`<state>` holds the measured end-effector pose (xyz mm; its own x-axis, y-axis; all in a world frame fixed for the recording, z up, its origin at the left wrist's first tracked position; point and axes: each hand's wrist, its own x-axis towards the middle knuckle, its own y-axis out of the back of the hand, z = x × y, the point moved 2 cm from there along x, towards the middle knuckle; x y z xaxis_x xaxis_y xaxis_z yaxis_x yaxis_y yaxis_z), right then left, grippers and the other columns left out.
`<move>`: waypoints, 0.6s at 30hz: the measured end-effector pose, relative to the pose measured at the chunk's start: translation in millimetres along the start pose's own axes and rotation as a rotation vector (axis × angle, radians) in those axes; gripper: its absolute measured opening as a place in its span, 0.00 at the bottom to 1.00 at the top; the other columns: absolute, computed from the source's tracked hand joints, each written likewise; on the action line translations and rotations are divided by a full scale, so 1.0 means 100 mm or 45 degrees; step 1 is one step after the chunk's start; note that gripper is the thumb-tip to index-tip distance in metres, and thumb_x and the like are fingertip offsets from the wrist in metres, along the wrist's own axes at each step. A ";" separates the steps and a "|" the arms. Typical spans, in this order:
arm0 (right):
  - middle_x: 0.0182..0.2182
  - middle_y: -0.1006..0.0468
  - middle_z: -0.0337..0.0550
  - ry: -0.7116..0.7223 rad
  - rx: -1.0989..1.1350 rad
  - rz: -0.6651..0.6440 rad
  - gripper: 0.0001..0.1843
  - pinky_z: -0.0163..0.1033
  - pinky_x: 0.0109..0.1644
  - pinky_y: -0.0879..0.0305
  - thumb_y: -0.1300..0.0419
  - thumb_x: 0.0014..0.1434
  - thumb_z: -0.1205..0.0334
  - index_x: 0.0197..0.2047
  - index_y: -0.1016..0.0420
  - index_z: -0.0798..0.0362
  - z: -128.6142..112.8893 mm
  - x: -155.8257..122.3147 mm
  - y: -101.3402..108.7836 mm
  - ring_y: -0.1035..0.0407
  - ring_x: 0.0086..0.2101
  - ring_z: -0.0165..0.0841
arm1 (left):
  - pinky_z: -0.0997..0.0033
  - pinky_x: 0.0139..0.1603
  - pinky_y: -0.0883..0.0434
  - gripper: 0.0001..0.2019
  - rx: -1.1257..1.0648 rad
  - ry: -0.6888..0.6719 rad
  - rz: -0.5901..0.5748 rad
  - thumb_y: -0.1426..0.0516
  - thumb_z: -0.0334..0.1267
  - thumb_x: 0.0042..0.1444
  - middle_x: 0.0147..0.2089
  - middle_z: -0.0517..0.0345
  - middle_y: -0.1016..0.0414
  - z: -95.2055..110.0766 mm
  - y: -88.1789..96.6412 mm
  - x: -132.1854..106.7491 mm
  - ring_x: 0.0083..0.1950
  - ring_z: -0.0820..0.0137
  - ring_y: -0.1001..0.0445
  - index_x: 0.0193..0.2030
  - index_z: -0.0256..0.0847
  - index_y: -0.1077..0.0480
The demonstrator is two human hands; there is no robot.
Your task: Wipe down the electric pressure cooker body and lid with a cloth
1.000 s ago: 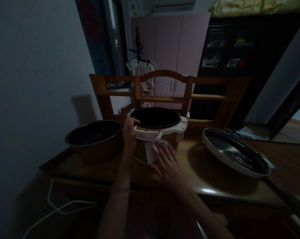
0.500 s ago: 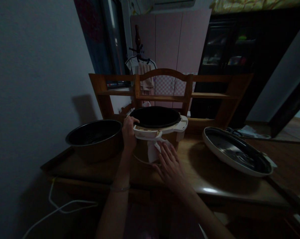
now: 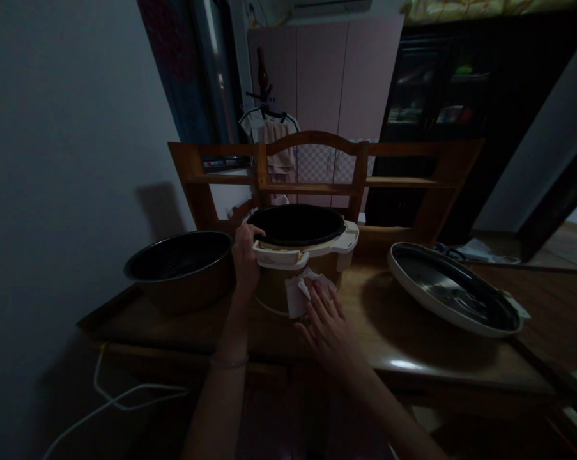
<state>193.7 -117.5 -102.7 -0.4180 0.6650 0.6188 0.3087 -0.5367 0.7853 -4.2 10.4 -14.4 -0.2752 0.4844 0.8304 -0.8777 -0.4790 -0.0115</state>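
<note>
In the middle of the wooden desk stands a rice cooker body (image 3: 272,286), with a cream rim and a dark interior. My left hand (image 3: 246,252) grips its left rim, thumb over the edge. My right hand (image 3: 329,319) holds a white paper tissue (image 3: 296,299) flat against the cooker's front, below the latch part of the rim. The fingers lie over the tissue and hide part of it. To the left sits the dark inner pot (image 3: 183,287). On the right rests the cooker lid (image 3: 448,291), tilted, with its metallic inner side up.
A wooden shelf rack (image 3: 312,189) rises along the back of the desk (image 3: 384,338). A wall (image 3: 68,160) bounds the left side. A white cable (image 3: 125,396) hangs below the desk's front left edge.
My right hand and the tissue have slid slightly downward on the cooker's front. My left hand stays on the rim. The whole view has shifted a little.
</note>
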 end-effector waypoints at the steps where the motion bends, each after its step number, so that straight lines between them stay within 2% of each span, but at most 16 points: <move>1: 0.74 0.55 0.45 0.003 0.007 -0.010 0.32 0.55 0.76 0.58 0.50 0.72 0.52 0.73 0.47 0.57 0.00 -0.03 -0.01 0.63 0.73 0.42 | 0.64 0.55 0.36 0.24 -0.011 0.003 0.011 0.60 0.48 0.71 0.39 0.54 0.29 0.00 0.00 0.00 0.46 0.65 0.31 0.32 0.44 0.30; 7: 0.73 0.51 0.44 0.033 0.066 -0.050 0.31 0.55 0.75 0.55 0.49 0.72 0.55 0.74 0.48 0.54 0.03 -0.21 -0.12 0.59 0.72 0.41 | 0.64 0.57 0.37 0.24 -0.039 -0.005 0.006 0.60 0.49 0.71 0.39 0.54 0.29 -0.01 -0.01 0.00 0.47 0.65 0.31 0.32 0.44 0.31; 11: 0.72 0.46 0.43 0.047 0.065 -0.055 0.28 0.55 0.76 0.58 0.49 0.72 0.55 0.72 0.44 0.53 0.06 -0.24 -0.17 0.56 0.72 0.40 | 0.65 0.57 0.36 0.24 -0.041 0.012 0.004 0.60 0.50 0.70 0.40 0.54 0.29 0.00 0.00 0.00 0.47 0.65 0.31 0.32 0.44 0.31; 14: 0.73 0.48 0.43 0.024 0.037 -0.027 0.29 0.55 0.76 0.59 0.49 0.72 0.54 0.72 0.45 0.53 0.09 -0.15 -0.13 0.58 0.72 0.39 | 0.64 0.56 0.36 0.24 -0.049 -0.016 0.002 0.60 0.49 0.70 0.39 0.54 0.29 0.02 0.00 0.00 0.47 0.65 0.30 0.32 0.44 0.31; 18: 0.74 0.52 0.46 0.030 0.009 0.033 0.31 0.56 0.76 0.61 0.50 0.72 0.53 0.73 0.47 0.55 0.08 0.09 0.03 0.61 0.72 0.41 | 0.63 0.57 0.36 0.24 -0.024 -0.035 0.011 0.61 0.49 0.71 0.38 0.54 0.29 0.03 0.00 0.00 0.47 0.65 0.31 0.32 0.44 0.31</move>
<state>197.5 -109.0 -94.6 -0.4301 0.6386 0.6382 0.3252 -0.5498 0.7694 -2.7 8.2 -12.9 -0.2718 0.4598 0.8454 -0.8826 -0.4692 -0.0287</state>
